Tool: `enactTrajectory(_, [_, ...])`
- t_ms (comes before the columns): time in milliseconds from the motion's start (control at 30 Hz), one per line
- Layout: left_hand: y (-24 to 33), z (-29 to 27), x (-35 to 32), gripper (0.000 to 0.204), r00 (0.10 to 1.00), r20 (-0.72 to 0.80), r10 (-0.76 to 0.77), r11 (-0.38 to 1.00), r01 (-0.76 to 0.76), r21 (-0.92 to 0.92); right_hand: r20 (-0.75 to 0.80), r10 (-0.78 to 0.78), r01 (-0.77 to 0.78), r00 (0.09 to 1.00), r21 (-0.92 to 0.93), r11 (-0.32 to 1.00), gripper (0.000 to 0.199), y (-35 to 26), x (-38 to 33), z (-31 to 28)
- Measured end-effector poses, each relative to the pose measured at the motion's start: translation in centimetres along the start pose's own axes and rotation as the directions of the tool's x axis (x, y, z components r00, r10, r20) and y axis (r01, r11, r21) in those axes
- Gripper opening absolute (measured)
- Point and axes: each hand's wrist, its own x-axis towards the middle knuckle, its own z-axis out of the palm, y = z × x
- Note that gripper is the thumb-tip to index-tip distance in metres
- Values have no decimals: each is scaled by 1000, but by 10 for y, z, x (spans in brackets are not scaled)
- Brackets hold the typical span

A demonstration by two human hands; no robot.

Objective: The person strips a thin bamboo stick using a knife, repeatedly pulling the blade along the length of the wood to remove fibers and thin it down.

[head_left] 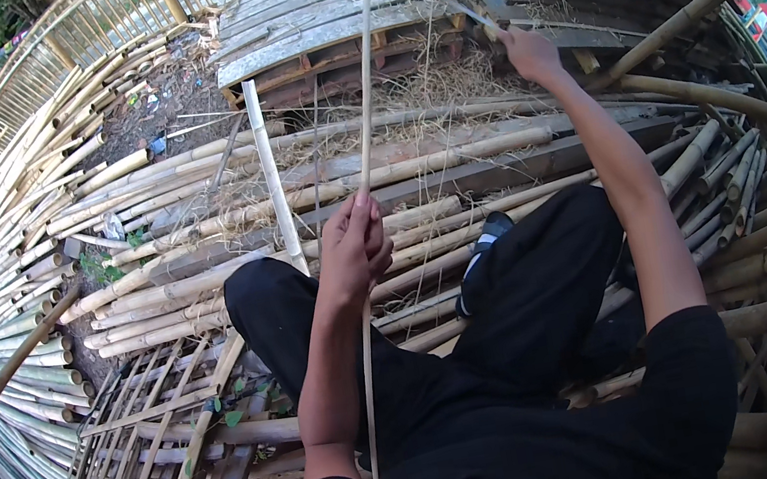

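My left hand (pixel 356 244) is closed round the middle of a long, thin bamboo strip (pixel 366 90). The strip rises toward the pallets, and its lower end passes in front of my black clothing. Out to the far right, my right hand (pixel 532 54) is closed on the handle of what looks like a knife (pixel 474 18), its narrow pale blade pointing up and left. The blade is apart from the strip. Just left of my left hand, a wider split bamboo piece (pixel 272 172) stands slanted beside my knee.
Bamboo poles (pixel 227 215) lie in layers before me, with more stacked at left and right. A slatted wooden pallet (pixel 325 11) stands ahead, dry shavings (pixel 439 83) near it. A woven bamboo frame (pixel 152 461) sits lower left. Slanting poles (pixel 682 22) cross at right.
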Motion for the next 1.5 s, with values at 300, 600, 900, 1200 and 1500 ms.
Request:
enactTrajectory(300, [-26, -2, 12, 27, 997, 40, 73, 990, -77, 118, 388, -34, -372, 921, 903, 213, 48, -112, -56, -79])
enactTrajectory(600, [-18, 7, 13, 44, 998, 46, 52, 958, -63, 281, 444, -225, -396, 867, 889, 228, 32, -162, -74, -85])
enactTrajectory(900, [-22, -3, 24, 28, 998, 51, 27, 997, -31, 73, 301, -455, -6, 838, 839, 544, 40, -181, -106, -70])
enactTrajectory(1200, [-33, -6, 38, 27, 949, -234, 211, 929, -120, 351, 324, -529, 283, 785, 571, 770, 33, -165, -110, -43])
enactTrajectory(1500, [-43, -11, 52, 27, 942, -290, 170, 966, -100, 240, 345, -455, 314, 821, 393, 864, 29, -180, -108, -27])
